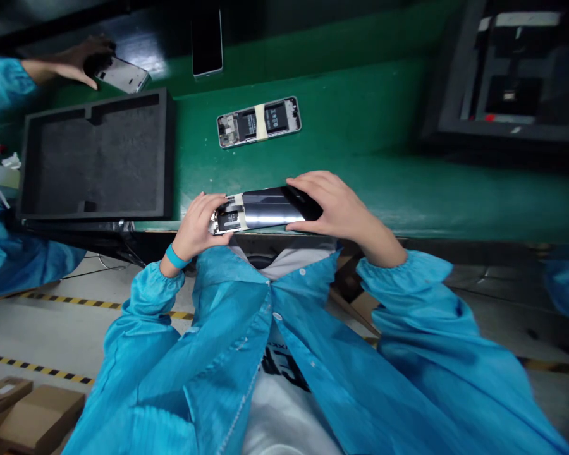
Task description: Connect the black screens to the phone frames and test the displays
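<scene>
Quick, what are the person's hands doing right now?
Left hand: closed, holding a smartphone by its taped end.
Right hand: closed, holding the same smartphone by its dark end.

Green workbench [370, 114] above pale floor [42, 332] with yellow-black hazard tape [76, 301]

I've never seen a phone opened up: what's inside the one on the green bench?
A dark battery crossed by pale tape, with a small circuit board at one end, fills the opened smartphone. What lies beneath the battery is covered.
</scene>
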The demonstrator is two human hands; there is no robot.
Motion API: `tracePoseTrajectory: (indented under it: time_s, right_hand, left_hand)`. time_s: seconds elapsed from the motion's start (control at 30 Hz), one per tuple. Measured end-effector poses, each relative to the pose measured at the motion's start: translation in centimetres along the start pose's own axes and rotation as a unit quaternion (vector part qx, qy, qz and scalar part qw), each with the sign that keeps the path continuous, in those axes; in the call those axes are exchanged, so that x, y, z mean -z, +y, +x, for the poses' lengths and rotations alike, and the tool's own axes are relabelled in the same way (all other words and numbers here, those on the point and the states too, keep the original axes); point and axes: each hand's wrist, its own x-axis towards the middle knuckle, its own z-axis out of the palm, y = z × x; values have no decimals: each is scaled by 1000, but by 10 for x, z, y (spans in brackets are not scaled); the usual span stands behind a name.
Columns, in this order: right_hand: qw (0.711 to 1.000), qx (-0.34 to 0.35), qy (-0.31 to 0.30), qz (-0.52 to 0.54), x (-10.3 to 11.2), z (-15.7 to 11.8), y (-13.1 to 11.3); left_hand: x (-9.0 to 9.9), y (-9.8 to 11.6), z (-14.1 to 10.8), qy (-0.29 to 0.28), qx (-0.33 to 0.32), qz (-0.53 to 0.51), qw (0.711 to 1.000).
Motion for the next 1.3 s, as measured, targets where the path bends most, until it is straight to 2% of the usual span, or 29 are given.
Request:
tracePoseTrajectory:
  time_s: [0.33, 0.73, 0.87, 0.97, 1.03, 1.17, 1.23, 1.3]
  right_hand:
    - [1000, 24, 13, -10, -1, 0, 2]
    - [1000, 20, 12, -2, -2, -1, 1]
    - [998, 49, 15, -19, -2, -1, -2]
    - [995, 76, 43, -39, 5, -10, 2]
    - [994, 56, 75, -59, 16, -24, 10]
    - [984, -60, 138, -99, 39, -58, 29]
    - [978, -101, 149, -100, 45, -68, 34]
    - [979, -110, 144, -97, 46, -71, 36]
  left_hand:
    - [0, -1, 0, -16, 16, -11, 1000]
    - [0, -2, 0, 7, -22, -2, 1000]
    - [1, -1, 0, -10, -7, 4, 1000]
    - [1, -1, 0, -19, 5, 3, 1000]
    - [2, 0, 0, -12, -1, -1, 1000]
    - [4, 0, 0, -19, -2, -1, 1000]
    - [4, 0, 0, -12, -12, 1, 1000]
    - [5, 0, 1, -1, -20, 3, 1000]
